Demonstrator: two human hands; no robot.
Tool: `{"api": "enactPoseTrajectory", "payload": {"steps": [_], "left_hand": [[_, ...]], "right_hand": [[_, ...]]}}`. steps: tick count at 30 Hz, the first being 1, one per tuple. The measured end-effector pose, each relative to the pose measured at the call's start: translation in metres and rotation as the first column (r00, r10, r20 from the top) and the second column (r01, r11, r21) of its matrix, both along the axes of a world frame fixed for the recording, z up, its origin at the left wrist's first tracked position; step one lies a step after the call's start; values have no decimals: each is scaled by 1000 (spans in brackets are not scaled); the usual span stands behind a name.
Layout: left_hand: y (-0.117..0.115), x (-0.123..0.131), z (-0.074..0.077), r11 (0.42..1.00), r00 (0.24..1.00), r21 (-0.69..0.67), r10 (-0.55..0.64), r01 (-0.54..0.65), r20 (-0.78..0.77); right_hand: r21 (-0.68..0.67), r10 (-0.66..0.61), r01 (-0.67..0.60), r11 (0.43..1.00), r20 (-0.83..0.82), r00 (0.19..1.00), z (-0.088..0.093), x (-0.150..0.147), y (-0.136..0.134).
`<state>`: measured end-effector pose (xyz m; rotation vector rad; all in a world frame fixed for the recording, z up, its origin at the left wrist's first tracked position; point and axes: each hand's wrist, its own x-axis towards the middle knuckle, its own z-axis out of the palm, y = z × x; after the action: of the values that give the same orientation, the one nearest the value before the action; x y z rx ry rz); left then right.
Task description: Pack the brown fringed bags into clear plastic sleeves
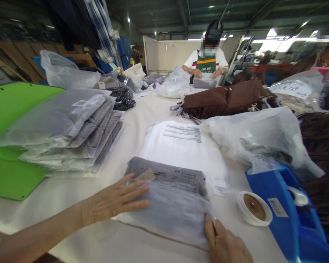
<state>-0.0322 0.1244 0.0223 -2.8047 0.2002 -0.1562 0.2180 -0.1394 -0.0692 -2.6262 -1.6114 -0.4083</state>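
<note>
A folded grey piece of fabric [167, 173] lies before me, its lower part inside a frosted plastic bag [172, 210]. Printed text and a small tan tag [145, 175] show along the uncovered upper part. My left hand [120, 199] rests with spread, outstretched fingers on the bag's left side. At the lower right, my right hand [226, 241] pinches the bag's right edge between thumb and curled fingers. Just beyond lies a pile of white printed plastic bags [181, 149], partly under the grey fabric.
Bagged grey bundles [79, 117] are stacked at left over a green board [19, 179]. On the right are a tape roll [253, 208], a blue bin [287, 215] and a clear bag [257, 135]. Brown fabric [222, 98] lies behind; a co-worker [205, 62] handles a bag across the table.
</note>
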Motion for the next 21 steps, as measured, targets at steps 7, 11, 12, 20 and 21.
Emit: {"api": "enactPoseTrajectory", "payload": {"steps": [7, 11, 12, 20, 21], "left_hand": [[-24, 45, 23, 936, 991, -351, -16, -32, -132], [-55, 64, -12, 934, 931, -285, 285, -216, 228], [-59, 68, -22, 935, 898, -272, 311, -230, 312], [-51, 69, -60, 914, 828, -318, 373, -252, 418], [-50, 68, -62, 910, 823, -329, 379, -251, 422]], "right_hand": [[-5, -352, 359, 933, -211, 912, 16, -11, 16], [213, -321, 362, 908, -202, 925, 17, -17, 22], [272, -281, 322, 907, -180, 943, 18, -16, 21], [649, -226, 241, 722, -108, 968, 86, 75, -64], [632, -284, 352, 691, -210, 936, 96, 93, -75]]}}
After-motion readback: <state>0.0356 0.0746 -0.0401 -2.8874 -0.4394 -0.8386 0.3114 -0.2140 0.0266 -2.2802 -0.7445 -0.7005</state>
